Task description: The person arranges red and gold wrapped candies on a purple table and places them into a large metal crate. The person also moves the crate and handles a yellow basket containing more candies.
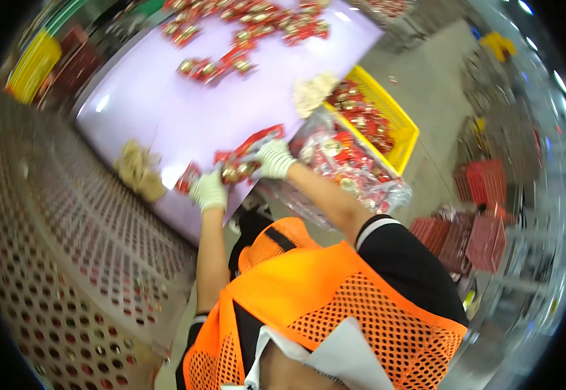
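Observation:
Both my hands wear white striped gloves and work at the near edge of a pale lilac table (185, 123). My left hand (209, 191) is closed on a small red packet (188, 177), which sticks out past the fingers on the left. Fingers of my right hand (274, 159) are wrapped round red-and-gold packets (238, 170), which lie between the two hands. A longer red packet piece (263, 136) shows just beyond the right fingers. The fingertips are partly hidden and slightly blurred.
More red-and-gold packets (257, 29) lie on the table's far part. Beige cloths (140, 170) rest at its left edge, others (314, 93) at the right. A yellow crate (408, 140) and a plastic-lined box (387, 195) of packets stand right. A perforated bin (81, 260) stands left.

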The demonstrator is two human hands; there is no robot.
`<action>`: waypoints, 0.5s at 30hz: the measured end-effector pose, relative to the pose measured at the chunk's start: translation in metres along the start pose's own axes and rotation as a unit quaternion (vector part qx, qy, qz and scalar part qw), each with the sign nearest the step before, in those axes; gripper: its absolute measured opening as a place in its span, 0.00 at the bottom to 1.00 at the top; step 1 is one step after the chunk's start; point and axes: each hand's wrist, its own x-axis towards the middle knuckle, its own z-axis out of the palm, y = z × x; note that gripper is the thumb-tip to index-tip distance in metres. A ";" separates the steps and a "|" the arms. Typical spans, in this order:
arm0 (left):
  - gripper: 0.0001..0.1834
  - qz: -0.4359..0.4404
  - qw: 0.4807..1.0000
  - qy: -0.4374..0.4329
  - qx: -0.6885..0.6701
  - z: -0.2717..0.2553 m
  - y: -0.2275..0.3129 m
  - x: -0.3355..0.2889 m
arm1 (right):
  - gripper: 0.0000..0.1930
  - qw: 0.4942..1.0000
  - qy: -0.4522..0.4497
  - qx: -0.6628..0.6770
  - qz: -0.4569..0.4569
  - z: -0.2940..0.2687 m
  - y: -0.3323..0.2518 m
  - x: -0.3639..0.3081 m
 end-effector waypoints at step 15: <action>0.33 -0.112 0.981 0.132 0.090 -0.001 -0.024 -0.023 | 0.36 0.997 0.012 -0.074 0.015 -0.004 -0.045 0.038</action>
